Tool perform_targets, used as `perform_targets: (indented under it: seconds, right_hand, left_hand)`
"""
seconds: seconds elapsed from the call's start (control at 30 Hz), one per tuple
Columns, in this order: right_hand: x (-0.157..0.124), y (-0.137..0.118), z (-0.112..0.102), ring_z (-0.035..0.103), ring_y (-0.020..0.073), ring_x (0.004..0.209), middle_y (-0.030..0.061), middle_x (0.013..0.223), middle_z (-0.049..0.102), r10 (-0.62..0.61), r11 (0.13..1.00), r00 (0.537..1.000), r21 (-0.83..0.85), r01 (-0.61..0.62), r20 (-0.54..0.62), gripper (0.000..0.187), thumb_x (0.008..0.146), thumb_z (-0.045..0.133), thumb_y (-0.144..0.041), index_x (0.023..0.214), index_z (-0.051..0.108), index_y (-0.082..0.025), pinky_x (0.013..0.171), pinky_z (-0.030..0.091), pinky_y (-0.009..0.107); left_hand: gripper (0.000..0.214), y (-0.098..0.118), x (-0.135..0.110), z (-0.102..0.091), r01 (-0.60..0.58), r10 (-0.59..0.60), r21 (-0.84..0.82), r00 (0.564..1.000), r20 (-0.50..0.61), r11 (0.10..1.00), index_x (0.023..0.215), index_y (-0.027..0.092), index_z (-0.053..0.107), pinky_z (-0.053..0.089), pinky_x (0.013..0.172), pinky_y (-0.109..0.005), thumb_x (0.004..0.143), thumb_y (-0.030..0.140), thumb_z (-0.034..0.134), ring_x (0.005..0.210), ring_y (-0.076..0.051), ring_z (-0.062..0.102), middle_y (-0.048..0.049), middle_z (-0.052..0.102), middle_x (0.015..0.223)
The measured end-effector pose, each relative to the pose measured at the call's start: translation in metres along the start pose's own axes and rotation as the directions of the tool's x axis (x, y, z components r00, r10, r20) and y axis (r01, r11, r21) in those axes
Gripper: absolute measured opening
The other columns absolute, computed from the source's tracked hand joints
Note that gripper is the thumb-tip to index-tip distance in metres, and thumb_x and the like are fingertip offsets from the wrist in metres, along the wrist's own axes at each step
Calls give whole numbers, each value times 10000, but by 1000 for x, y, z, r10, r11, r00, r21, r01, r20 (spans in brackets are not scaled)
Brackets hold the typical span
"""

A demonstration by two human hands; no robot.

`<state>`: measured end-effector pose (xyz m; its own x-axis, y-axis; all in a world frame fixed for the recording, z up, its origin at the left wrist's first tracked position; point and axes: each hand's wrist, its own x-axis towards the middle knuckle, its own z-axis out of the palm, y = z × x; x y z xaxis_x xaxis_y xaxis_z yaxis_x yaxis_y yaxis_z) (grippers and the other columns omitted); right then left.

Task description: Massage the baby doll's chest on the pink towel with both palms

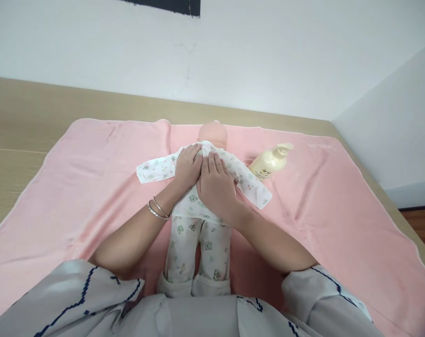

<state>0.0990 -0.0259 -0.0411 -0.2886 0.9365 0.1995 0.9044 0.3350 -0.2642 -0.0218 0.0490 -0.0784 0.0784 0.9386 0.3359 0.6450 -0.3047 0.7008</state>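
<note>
A baby doll (212, 133) lies on its back on a pink towel (93, 187), dressed in a white printed top and trousers (194, 243). My left hand (187, 166) rests on the doll's chest, fingers curled at the collar of the top. My right hand (216, 187) lies flat beside it on the chest, fingers stretched toward the doll's neck. The two hands touch. They cover most of the torso. Two thin bangles (158, 209) circle my left wrist. The doll's sleeves spread out to both sides.
A cream pump bottle (270, 163) lies on its side on the towel just right of the doll's arm. The towel covers a light wooden table (19, 112) that meets white walls at the back and right.
</note>
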Motion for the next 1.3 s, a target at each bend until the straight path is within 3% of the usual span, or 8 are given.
perform_targets:
  seconds: [0.13,0.23,0.33,0.47,0.63,0.83,1.07,1.3]
  right_hand:
    - [25,19,-1,227,277,1688,174,1770,323,-5,997,999,82,2,34,624,1052,350,-246,1633,427,-35,1400,194,517]
    - [39,41,-7,189,303,1696,148,1790,279,65,988,996,137,-74,68,650,1066,367,-330,1660,390,-67,1394,174,556]
    - [36,44,-12,191,353,1691,197,1787,258,162,980,983,107,-170,81,699,1076,392,-393,1676,336,-39,1373,194,591]
    - [10,15,-8,305,421,1644,321,1725,324,165,986,986,-7,-165,13,676,1081,398,-326,1631,366,65,1351,246,595]
    - [-4,0,1,240,396,1672,239,1744,345,0,1000,1000,11,0,-17,629,1051,406,-251,1631,424,-10,1361,233,617]
    - [21,29,-2,180,304,1699,136,1795,271,88,987,995,133,-92,39,631,1064,374,-322,1653,421,-102,1391,171,575]
    - [32,41,-6,169,336,1697,205,1791,243,199,969,978,137,-205,59,667,1070,363,-320,1669,348,-26,1385,158,566]
    - [32,38,-15,320,390,1642,285,1723,362,220,975,974,5,-221,50,641,1096,337,-303,1632,377,45,1348,244,589]
  left_hand:
    - [404,1,0,-2,7,-7,-18,1000,10,1000,1181,164,711,460,1221,-484,965,244,379,1279,-286,658,-165,739,1351]
    - [399,1,-2,-1,32,-34,-53,999,-38,998,1214,173,709,443,1240,-490,952,235,414,1310,-286,647,-151,735,1365]
    - [398,1,-5,1,60,-66,-85,995,-69,995,1244,204,701,435,1250,-506,943,242,443,1334,-286,636,-122,730,1390]
    - [395,-2,-4,3,35,-37,-29,997,-72,999,1241,177,689,457,1219,-498,947,236,432,1287,-290,638,-144,732,1353]
    - [427,-7,0,3,-60,61,95,998,-8,994,1274,182,660,448,1205,-479,1005,206,329,1286,-278,619,-149,712,1356]
    - [425,-2,-1,3,-75,72,153,997,26,985,1280,154,640,434,1197,-540,1025,214,305,1309,-322,596,-191,695,1358]
    - [339,23,-14,-13,-82,60,243,993,97,966,1207,145,654,445,1205,-583,1027,239,383,1302,-368,609,-211,709,1258]
    - [194,30,-10,-32,-129,72,225,966,247,966,991,203,654,527,1123,-552,978,192,461,1224,-357,654,-162,730,1171]
